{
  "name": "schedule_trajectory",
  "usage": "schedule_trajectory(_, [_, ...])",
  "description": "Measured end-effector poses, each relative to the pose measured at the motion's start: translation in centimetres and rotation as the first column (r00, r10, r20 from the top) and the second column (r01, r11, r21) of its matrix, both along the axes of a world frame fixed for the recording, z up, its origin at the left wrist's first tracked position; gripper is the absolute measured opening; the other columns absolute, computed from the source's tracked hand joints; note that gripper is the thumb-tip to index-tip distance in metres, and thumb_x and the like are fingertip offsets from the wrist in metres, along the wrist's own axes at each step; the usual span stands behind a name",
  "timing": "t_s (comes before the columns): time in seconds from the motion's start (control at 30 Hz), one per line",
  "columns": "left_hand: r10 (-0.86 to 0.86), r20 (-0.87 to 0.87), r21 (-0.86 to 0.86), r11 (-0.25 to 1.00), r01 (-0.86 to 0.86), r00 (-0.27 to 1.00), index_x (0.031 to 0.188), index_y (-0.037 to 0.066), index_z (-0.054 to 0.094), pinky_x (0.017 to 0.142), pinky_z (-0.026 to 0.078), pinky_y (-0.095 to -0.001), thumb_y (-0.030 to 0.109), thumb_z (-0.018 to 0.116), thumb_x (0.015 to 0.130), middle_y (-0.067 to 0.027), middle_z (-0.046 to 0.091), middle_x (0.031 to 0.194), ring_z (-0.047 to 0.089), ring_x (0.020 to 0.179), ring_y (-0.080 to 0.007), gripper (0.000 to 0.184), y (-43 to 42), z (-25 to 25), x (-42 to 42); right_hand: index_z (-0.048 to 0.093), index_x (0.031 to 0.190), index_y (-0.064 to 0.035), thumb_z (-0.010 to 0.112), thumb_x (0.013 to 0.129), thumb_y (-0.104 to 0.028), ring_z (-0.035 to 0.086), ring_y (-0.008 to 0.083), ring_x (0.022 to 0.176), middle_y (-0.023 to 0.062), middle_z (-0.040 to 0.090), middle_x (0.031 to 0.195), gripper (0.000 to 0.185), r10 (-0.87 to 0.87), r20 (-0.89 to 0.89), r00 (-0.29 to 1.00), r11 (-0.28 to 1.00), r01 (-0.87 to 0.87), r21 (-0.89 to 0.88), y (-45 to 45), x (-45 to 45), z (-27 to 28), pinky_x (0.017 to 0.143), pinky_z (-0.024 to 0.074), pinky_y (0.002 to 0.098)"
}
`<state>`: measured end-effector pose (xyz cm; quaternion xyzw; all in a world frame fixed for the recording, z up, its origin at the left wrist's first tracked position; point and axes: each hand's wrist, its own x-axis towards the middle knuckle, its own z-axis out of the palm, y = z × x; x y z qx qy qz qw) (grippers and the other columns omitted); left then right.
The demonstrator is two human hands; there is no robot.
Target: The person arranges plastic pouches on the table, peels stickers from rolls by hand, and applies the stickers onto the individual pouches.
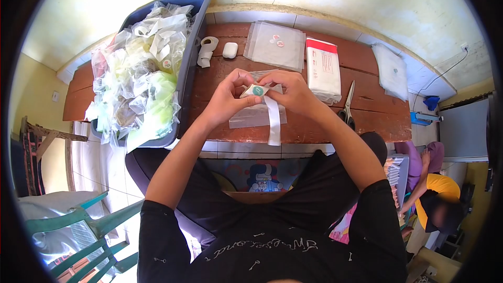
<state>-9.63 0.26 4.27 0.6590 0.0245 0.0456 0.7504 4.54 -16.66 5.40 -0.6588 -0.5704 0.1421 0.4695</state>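
Over the wooden table, my left hand (230, 96) and my right hand (292, 90) meet with fingers closed on a small sticker roll (257, 90). A round green sticker shows on its front. From the roll a white backing strip (274, 123) hangs down past my right fingers. Beneath both hands a clear plastic bag (242, 119) lies flat on the table, partly covered by them. To the right of my right hand lies a pair of black-handled scissors (347, 112).
A blue-grey bin (203, 8) heaped with filled plastic bags stands at the left. Along the table's back are another sticker roll (208, 50), a white case (230, 50), flat clear bags (262, 47) and a red-and-white pack (322, 71). Another person (437, 194) sits at the right.
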Motion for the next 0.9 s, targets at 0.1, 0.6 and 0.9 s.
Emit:
schedule_trajectory(0.1, [0.138, -0.028, 0.097, 0.986, -0.134, 0.990, 0.107, 0.008, 0.052, 0.075, 0.050, -0.0266, 0.003, 0.074, 0.082, -0.0036, 0.061, 0.100, 0.060, 0.090, -0.0101, 0.033, 0.1, -0.6, 0.2, 0.068, 0.101, -0.0006, 0.070, 0.080, -0.003, 0.067, 0.0225, 0.092, 0.0124, 0.070, 0.104, 0.021, -0.091, 0.016, 0.996, 0.996, 0.091, 0.020, 0.0, 0.2, 0.0, 0.082, 0.0530, 0.0328])
schedule_trajectory(0.6, [0.368, 0.196, 0.976, 0.021, -0.219, 0.909, 0.092, 0.007, 0.059, 0.076, 0.054, -0.0438, 0.008, 0.068, 0.075, -0.0126, 0.054, 0.096, 0.062, 0.093, -0.0325, 0.019, 2.3, -3.1, -0.1, 0.068, 0.101, -0.0032, 0.072, 0.079, -0.019, 0.066, 0.0357, 0.092, 0.0175, 0.070, 0.094, 0.028, -0.072, 0.343, 0.937, 0.729, 0.284, -0.623, -2.1, 2.9, -5.1, 0.080, 0.0530, 0.0429])
schedule_trajectory(0.9, [0.377, -0.190, 0.979, 0.145, 0.144, 0.906, 0.101, 0.011, 0.064, 0.078, 0.053, -0.0457, 0.013, 0.064, 0.078, -0.0127, 0.060, 0.102, 0.065, 0.093, -0.0345, 0.023, 1.8, -4.6, -0.4, 0.060, 0.114, -0.0049, 0.075, 0.078, -0.022, 0.062, 0.0376, 0.103, 0.0182, 0.062, 0.108, 0.043, -0.090, 0.430, 0.898, 0.777, 0.333, -0.534, -2.4, 2.0, -6.2, 0.086, 0.0518, 0.0461])
